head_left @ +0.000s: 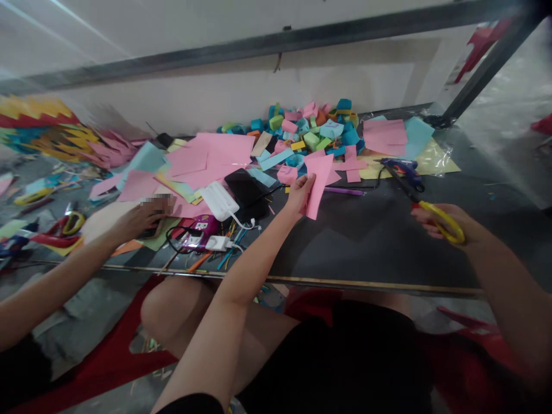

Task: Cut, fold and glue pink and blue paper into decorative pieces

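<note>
My left hand [299, 197] pinches a pink strip of paper [319, 187], held upright above the dark table. Scissors with yellow and red handles [448, 224] are in my right hand [440, 221], over the table's right part. Their dark blades point up and left, apart from the paper. Just beyond the blade tips lies a blue glue gun [405, 168]. Behind my left hand is a heap of small folded paper pieces [314, 129] in pink, blue, green and yellow. A purple pen-like stick [344, 191] lies by the pink paper.
At left, another person's hand [150, 215] rests among paper sheets. A white power bank [219, 201], a black phone-like object [245, 192] and a purple power strip [202, 230] lie left of my arm. More scissors [69, 227] are farther left. A metal bar [259, 43] crosses behind.
</note>
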Available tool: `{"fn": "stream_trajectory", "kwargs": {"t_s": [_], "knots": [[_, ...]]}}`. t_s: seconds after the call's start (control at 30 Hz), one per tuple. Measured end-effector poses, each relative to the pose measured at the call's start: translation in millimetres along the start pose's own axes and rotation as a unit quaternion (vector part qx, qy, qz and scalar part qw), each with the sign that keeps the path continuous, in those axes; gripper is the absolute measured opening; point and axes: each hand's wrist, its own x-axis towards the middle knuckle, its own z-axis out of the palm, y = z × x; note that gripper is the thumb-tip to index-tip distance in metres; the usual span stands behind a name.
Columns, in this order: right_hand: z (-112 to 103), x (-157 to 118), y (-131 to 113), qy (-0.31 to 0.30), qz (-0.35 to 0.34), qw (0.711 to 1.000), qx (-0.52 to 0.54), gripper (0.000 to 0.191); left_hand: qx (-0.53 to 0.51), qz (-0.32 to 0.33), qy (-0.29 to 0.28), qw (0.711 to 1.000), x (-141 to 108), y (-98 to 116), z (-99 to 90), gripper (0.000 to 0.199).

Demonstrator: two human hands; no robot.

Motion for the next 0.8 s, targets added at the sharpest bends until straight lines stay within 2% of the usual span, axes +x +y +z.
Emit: {"fn": "stream_trajectory", "kwargs": {"t_s": [0.03,0.07,0.13,0.17,0.23,0.3,0.43,0.5,0.6,0.8], "knots": [[9,0,-9,-0.077,-0.013,0.986,0.150,0.044,0.019,0.003,-0.003,1.000,-1,3,-1.2,0.058],[18,-1,-19,-0.134,-0.018,0.951,0.277,0.046,0.042,0.013,-0.004,0.999,-2,6,-2.9,0.058],[32,-3,-42,-0.236,-0.069,0.885,0.396,0.051,0.096,0.048,-0.002,0.994,-3,12,-7.2,0.058],[37,-3,-53,-0.256,-0.101,0.868,0.413,0.061,0.121,0.068,-0.001,0.990,-3,14,-9.9,0.058],[41,-3,-74,-0.302,-0.172,0.842,0.412,0.077,0.165,0.105,-0.004,0.981,-2,18,-15.8,0.057],[39,2,-90,-0.316,-0.207,0.832,0.406,0.086,0.196,0.138,-0.008,0.971,1,21,-21.7,0.058],[33,18,-104,-0.400,-0.164,0.826,0.361,0.101,0.218,0.183,0.005,0.959,6,23,-30.4,0.064],[31,26,-101,-0.441,-0.133,0.826,0.326,0.110,0.218,0.184,0.011,0.959,7,23,-32.9,0.064],[29,30,-89,-0.460,-0.105,0.826,0.308,0.113,0.214,0.170,0.012,0.962,7,21,-34.9,0.062],[29,24,-73,-0.516,-0.110,0.770,0.360,0.114,0.206,0.140,0.007,0.968,6,16,-36.4,0.052]]}}
